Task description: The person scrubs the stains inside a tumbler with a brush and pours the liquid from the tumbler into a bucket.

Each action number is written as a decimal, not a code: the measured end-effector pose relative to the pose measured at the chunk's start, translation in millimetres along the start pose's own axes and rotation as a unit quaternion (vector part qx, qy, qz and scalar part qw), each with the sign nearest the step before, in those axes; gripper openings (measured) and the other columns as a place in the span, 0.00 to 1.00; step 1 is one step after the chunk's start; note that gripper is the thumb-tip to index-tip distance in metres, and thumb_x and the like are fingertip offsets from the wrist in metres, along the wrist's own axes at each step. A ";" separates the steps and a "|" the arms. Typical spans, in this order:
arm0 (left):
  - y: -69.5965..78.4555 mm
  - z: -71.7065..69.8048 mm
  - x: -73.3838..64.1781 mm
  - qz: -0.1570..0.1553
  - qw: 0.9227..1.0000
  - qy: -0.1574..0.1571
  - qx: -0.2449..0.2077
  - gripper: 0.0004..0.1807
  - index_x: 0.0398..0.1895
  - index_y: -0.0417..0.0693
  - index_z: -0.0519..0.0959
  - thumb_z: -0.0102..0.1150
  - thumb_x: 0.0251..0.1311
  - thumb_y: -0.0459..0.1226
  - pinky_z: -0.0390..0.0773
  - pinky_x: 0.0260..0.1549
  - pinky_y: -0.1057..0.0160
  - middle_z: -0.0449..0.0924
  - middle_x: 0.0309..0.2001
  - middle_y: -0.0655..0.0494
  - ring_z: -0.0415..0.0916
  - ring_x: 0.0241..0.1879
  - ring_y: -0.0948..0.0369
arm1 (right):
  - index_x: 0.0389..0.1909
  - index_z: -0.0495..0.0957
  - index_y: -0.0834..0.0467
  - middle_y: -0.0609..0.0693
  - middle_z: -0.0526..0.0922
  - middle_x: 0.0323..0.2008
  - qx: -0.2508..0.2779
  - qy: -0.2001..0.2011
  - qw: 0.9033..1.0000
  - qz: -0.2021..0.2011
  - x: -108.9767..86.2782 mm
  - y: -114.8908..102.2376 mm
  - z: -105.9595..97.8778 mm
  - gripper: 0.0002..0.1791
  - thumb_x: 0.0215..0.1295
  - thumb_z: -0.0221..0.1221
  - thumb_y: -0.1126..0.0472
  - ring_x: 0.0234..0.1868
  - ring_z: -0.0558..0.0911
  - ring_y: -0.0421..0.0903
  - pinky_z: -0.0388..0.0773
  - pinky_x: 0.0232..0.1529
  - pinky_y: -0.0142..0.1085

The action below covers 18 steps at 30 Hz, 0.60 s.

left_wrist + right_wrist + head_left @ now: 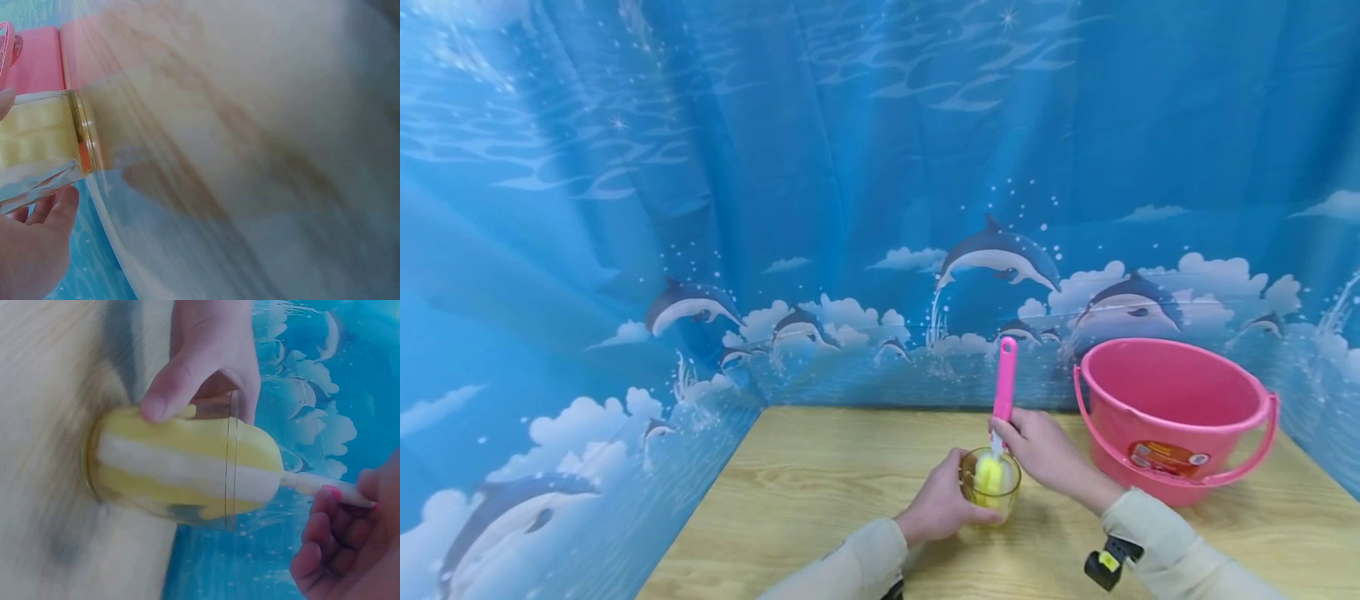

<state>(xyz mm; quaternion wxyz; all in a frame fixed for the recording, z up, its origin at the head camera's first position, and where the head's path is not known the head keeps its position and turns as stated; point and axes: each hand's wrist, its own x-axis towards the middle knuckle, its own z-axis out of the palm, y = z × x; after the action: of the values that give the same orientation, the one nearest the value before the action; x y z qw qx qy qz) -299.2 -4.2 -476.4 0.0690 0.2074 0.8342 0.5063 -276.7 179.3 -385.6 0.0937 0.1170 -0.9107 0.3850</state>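
An amber-tinted clear glass cup point(1009, 502) stands near the middle of the table, its bottom by the tabletop. My left hand point(942, 500) grips it round the side, thumb toward me. Inside sits the yellow and white sponge head of a cup brush point(187, 462), filling most of the cup. The brush's pink handle point(1006, 379) rises upright out of the mouth. With thumb and curled fingers my right hand point(1045, 446) holds the lower, white and pink part of the handle. In the left wrist view the left fingers point(62, 209) show beside the cup.
A pink bucket point(1176, 417) with a lowered handle and an orange label stands to the right, close to my right forearm. The wooden table point(820, 467) ends at a blue dolphin-print curtain point(850, 208) behind and at the left.
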 end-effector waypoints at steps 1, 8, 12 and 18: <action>0.0 -0.3 0.0 0.000 1.000 -0.002 -0.002 0.41 0.57 0.53 0.70 0.84 0.39 0.42 0.78 0.44 0.67 0.76 0.47 0.65 0.75 0.43 0.69 | 0.34 0.79 0.54 0.46 0.71 0.18 -0.013 -0.002 1.000 -0.002 -0.2 -1.7 0.4 0.15 0.77 0.52 0.51 0.17 0.65 0.40 0.64 0.16 0.31; 0.1 -0.8 1.2 -0.009 1.000 -0.011 -0.005 0.40 0.57 0.54 0.70 0.83 0.40 0.42 0.78 0.45 0.66 0.77 0.46 0.67 0.76 0.43 0.70 | 0.34 0.78 0.52 0.43 0.69 0.17 -0.098 0.014 0.994 -0.047 -3.5 -12.2 7.0 0.13 0.77 0.52 0.51 0.16 0.66 0.38 0.65 0.16 0.30; -0.5 -0.7 1.1 -0.009 1.000 -0.009 -0.004 0.40 0.56 0.55 0.70 0.84 0.39 0.43 0.78 0.49 0.66 0.77 0.47 0.68 0.76 0.44 0.70 | 0.32 0.76 0.54 0.44 0.68 0.16 -0.083 0.044 0.995 -0.045 -2.8 -13.2 4.1 0.16 0.79 0.50 0.51 0.15 0.66 0.39 0.65 0.15 0.30; -0.2 -0.5 0.7 -0.004 1.000 -0.009 -0.009 0.41 0.58 0.55 0.70 0.83 0.40 0.43 0.77 0.49 0.66 0.77 0.48 0.67 0.76 0.45 0.69 | 0.31 0.77 0.56 0.45 0.67 0.14 -0.032 0.071 0.996 -0.044 3.4 -9.9 -4.1 0.20 0.80 0.47 0.50 0.13 0.63 0.39 0.60 0.12 0.29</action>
<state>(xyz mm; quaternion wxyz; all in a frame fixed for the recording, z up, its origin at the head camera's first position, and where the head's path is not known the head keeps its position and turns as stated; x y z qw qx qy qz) -300.1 -4.3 -476.3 0.0804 0.2081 0.8296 0.5118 -276.8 175.1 -375.2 0.1789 0.1258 -0.9076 0.3583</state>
